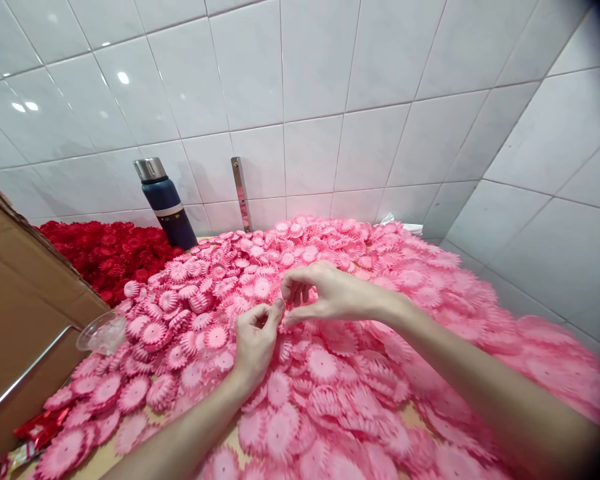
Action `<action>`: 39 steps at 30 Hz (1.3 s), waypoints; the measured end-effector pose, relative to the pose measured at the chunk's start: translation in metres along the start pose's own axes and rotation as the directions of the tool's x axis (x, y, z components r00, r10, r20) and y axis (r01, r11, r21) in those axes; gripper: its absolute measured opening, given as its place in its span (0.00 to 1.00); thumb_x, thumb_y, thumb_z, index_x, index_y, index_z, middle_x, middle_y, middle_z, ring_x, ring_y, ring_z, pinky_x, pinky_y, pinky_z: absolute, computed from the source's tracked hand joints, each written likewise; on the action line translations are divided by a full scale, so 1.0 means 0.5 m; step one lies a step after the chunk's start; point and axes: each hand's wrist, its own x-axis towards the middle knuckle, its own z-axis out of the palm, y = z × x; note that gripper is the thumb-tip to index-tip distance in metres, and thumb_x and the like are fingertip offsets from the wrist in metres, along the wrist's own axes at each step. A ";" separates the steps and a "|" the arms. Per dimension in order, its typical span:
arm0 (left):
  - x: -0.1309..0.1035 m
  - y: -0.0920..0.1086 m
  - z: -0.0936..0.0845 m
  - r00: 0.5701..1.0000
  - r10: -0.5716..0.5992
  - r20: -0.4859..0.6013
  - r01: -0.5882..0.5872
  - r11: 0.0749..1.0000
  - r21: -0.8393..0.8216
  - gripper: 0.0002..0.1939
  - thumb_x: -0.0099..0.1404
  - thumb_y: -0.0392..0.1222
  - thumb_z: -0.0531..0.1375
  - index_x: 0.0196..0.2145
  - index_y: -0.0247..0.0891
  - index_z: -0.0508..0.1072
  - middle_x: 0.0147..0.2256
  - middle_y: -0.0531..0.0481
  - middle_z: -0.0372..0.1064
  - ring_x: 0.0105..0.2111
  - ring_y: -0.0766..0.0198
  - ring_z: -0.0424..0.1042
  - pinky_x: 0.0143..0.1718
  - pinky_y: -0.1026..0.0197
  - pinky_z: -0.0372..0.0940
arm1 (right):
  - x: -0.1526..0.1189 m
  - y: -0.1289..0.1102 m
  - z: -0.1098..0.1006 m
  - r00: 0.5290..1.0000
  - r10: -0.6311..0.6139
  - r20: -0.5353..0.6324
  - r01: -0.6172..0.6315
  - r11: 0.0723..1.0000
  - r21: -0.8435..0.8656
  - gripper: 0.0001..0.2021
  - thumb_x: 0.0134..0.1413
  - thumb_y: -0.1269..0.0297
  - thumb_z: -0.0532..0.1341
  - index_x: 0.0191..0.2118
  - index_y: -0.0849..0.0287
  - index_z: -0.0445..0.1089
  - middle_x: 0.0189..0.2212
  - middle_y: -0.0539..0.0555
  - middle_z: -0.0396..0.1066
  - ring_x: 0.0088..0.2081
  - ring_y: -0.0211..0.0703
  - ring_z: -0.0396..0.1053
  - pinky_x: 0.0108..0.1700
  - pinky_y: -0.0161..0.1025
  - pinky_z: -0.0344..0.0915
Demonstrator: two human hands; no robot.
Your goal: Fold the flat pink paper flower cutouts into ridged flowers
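My left hand (256, 339) is closed in a pinch above the pink pieces, its thumb and forefinger pressed together; whatever they hold is too small to make out. Close to its right, my right hand (316, 293) has its thumb and fingers apart, with nothing visible between them. The fingertips of both hands nearly meet. Beneath and around them lies a wide heap of round pink petal pieces (323, 364) with jagged edges and small centre holes, some flat and some cupped.
Red petal pieces (115, 257) are heaped at the back left beside a dark blue bottle (170, 212). A cardboard box (25, 300), a clear plastic dish (103, 333) and a red wrapper (41, 427) are at left. A metal strip (241, 195) stands against the tiled wall.
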 end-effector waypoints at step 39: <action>0.004 0.001 0.008 0.999 -0.035 -0.009 0.034 0.993 -0.109 0.07 0.57 0.39 0.64 0.34 0.35 0.75 0.34 0.48 0.74 0.36 0.65 0.72 0.39 0.65 0.67 | -0.002 0.035 -0.020 0.933 0.160 -0.323 -0.110 0.980 0.169 0.16 0.51 0.55 0.62 0.21 0.61 0.67 0.18 0.50 0.67 0.22 0.34 0.63 0.24 0.34 0.57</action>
